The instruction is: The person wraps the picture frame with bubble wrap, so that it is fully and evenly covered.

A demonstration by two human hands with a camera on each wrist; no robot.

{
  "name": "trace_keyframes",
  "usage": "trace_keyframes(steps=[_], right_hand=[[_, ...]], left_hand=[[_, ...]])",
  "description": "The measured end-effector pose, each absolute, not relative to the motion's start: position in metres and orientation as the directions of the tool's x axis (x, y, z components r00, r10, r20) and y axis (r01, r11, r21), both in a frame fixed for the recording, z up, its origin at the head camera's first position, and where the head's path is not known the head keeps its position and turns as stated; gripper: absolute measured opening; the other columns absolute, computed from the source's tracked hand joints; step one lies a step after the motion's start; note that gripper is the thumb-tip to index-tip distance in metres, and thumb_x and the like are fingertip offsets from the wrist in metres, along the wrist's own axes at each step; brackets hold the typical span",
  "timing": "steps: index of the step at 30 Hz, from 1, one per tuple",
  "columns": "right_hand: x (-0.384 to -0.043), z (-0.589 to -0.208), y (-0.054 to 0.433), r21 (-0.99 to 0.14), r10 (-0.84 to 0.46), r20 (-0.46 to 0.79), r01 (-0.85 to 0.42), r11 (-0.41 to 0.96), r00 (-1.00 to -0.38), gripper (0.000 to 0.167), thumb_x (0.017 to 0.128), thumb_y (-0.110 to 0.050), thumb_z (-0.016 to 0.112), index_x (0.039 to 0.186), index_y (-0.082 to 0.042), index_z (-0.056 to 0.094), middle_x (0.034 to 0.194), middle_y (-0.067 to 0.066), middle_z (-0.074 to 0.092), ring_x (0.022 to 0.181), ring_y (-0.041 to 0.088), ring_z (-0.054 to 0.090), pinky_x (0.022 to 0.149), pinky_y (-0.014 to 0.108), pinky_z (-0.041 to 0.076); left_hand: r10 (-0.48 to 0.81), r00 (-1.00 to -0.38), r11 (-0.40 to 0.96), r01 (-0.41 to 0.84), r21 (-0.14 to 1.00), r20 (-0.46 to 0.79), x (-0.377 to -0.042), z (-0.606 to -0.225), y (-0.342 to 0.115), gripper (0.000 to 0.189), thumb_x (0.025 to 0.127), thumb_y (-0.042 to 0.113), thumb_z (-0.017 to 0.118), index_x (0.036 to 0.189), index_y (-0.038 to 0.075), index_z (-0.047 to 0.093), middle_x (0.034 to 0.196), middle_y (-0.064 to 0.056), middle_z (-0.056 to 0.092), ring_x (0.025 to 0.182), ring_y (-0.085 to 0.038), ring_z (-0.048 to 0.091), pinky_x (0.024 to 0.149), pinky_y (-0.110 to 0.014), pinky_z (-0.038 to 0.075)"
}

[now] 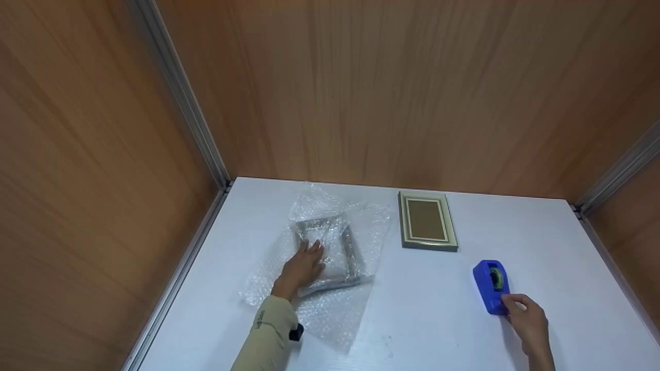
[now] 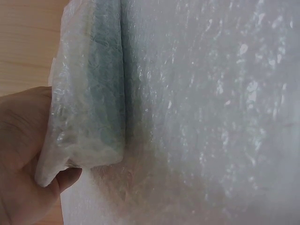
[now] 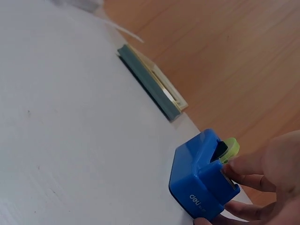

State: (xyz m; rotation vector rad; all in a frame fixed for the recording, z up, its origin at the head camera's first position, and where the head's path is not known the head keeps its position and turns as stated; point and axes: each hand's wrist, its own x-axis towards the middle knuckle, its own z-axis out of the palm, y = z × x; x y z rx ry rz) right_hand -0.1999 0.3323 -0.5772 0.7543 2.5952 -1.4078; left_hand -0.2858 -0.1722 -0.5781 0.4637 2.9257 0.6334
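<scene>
A picture frame (image 1: 352, 252) lies partly folded into a sheet of bubble wrap (image 1: 330, 319) on the white table. My left hand (image 1: 304, 265) rests on the wrapped frame, fingers spread over the plastic. In the left wrist view the left hand (image 2: 23, 150) is at the edge of the wrapped frame (image 2: 93, 93), its thumb beside the fold. At the front of a blue tape dispenser (image 1: 487, 283), my right hand (image 1: 528, 319) pinches with thumb and forefinger at the cutter, where the tape ends. The right wrist view shows the dispenser (image 3: 197, 178) with its yellow-green tape roll (image 3: 229, 149); the tape end itself is hidden.
A second picture frame (image 1: 427, 221), unwrapped, lies between the bubble wrap and the dispenser, toward the back. Wooden panels (image 1: 386, 93) rise behind and at both sides of the white table (image 1: 428, 309), with metal rails (image 1: 180, 87) at the corners.
</scene>
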Motion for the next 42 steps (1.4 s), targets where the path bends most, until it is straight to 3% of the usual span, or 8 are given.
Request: trace_keyframes(steps=[9,17,23,28,34,39,42], right_hand=[[-0.199,-0.575,0.332,-0.801,0.394,-0.374,0.506,0.32,-0.84,0.06,0.099,-0.042,0.045,0.129,0.01,0.045,0.142,0.035,0.034,0.132,0.047,0.038,0.088,0.029,0.055],[-0.197,-0.579,0.329,-0.794,0.426,-0.422,0.553,0.253,-0.8,0.051,0.1,-0.032,0.044,0.128,0.011,0.043,0.145,0.033,0.03,0.135,0.048,0.032,0.108,0.047,0.04],[-0.191,-0.582,0.325,-0.865,0.431,-0.416,0.495,0.085,-0.801,0.049,0.099,-0.023,0.045,0.129,0.016,0.038,0.149,0.031,0.022,0.14,0.045,0.025,0.113,0.045,0.032],[-0.183,-0.586,0.32,-0.901,0.444,-0.378,0.433,0.025,-0.812,0.048,0.099,-0.019,0.042,0.13,0.017,0.037,0.152,0.029,0.018,0.144,0.041,0.016,0.116,0.045,0.027],[-0.176,-0.591,0.318,-0.911,0.498,-0.357,0.413,0.002,-0.79,0.034,0.098,-0.016,0.042,0.115,0.013,0.045,0.142,0.019,0.033,0.139,0.035,0.027,0.115,0.045,0.03],[-0.175,-0.594,0.319,-0.907,0.503,-0.351,0.419,0.025,-0.79,0.033,0.098,-0.016,0.042,0.112,0.014,0.048,0.138,0.018,0.037,0.13,0.029,0.034,0.115,0.044,0.031],[-0.175,-0.596,0.319,-0.893,0.516,-0.35,0.444,0.067,-0.782,0.037,0.099,-0.024,0.043,0.105,0.012,0.051,0.133,0.015,0.041,0.121,0.022,0.039,0.105,0.028,0.042]], left_hand=[[0.32,-0.946,0.868,0.272,0.416,-0.049,-0.286,-0.579,-0.172,0.051,0.098,0.026,0.052,0.144,0.005,0.042,0.154,-0.013,0.033,0.144,-0.04,0.021,0.109,-0.054,0.035],[0.321,-0.946,0.866,0.271,0.419,-0.052,-0.285,-0.58,-0.173,0.051,0.098,0.027,0.05,0.144,0.005,0.042,0.154,-0.013,0.033,0.144,-0.04,0.021,0.11,-0.054,0.034],[0.319,-0.946,0.869,0.268,0.415,-0.057,-0.286,-0.582,-0.174,0.051,0.099,0.028,0.049,0.145,0.006,0.041,0.155,-0.012,0.032,0.145,-0.039,0.02,0.111,-0.054,0.033],[0.318,-0.946,0.865,0.264,0.427,-0.06,-0.287,-0.583,-0.174,0.051,0.099,0.027,0.049,0.145,0.006,0.04,0.155,-0.012,0.031,0.145,-0.038,0.019,0.113,-0.053,0.031],[0.336,-0.941,0.858,0.292,0.422,-0.03,-0.286,-0.583,-0.174,0.05,0.099,0.025,0.05,0.143,0.003,0.042,0.153,-0.015,0.034,0.143,-0.041,0.022,0.113,-0.053,0.03],[0.329,-0.943,0.867,0.283,0.411,-0.045,-0.286,-0.582,-0.173,0.051,0.099,0.026,0.05,0.143,0.004,0.042,0.154,-0.014,0.034,0.143,-0.041,0.022,0.112,-0.052,0.032],[0.322,-0.945,0.869,0.27,0.414,-0.059,-0.286,-0.58,-0.172,0.051,0.099,0.027,0.05,0.144,0.005,0.042,0.154,-0.013,0.032,0.144,-0.04,0.021,0.111,-0.053,0.032]])
